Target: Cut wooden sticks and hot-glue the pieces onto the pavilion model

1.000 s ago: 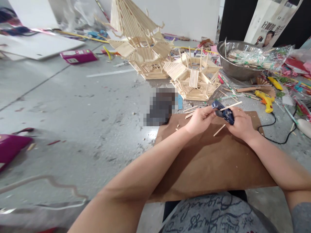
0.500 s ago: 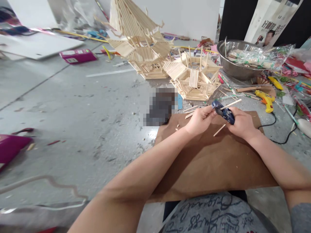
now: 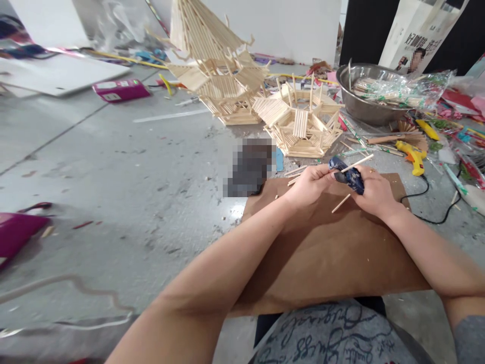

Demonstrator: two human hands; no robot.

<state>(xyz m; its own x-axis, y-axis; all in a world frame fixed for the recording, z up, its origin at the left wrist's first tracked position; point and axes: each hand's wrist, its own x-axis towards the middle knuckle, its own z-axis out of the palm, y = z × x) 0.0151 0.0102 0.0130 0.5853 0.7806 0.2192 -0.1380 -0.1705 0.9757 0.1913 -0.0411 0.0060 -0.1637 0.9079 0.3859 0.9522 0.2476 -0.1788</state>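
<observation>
My right hand [image 3: 374, 189] is closed around a dark blue hand tool [image 3: 353, 179] that looks like a cutter, with a grey blade-like part at its near side. A thin wooden stick [image 3: 359, 162] crosses the tool and points up to the right. My left hand [image 3: 311, 184] is pinched at the tool's left end, apparently on the stick's other end, which the fingers hide. Just below the tool is a short wooden stick [image 3: 341, 203]. Both hands are over a brown board [image 3: 322, 263]. More loose sticks [image 3: 295, 172] lie beyond my left hand.
Ahead stand a tall stick-built pagoda [image 3: 223, 76] and a low stick-built frame [image 3: 303, 121]. A metal bowl [image 3: 356, 101] of wrapped sticks is at back right. A yellow glue gun [image 3: 415, 156] with a black cord lies right. Magenta boxes [image 3: 121, 91] sit on the left.
My hands stay nearly in place around the tool and stick. The grey part of the tool shows more clearly beside my left fingertips. The view has shifted slightly.
</observation>
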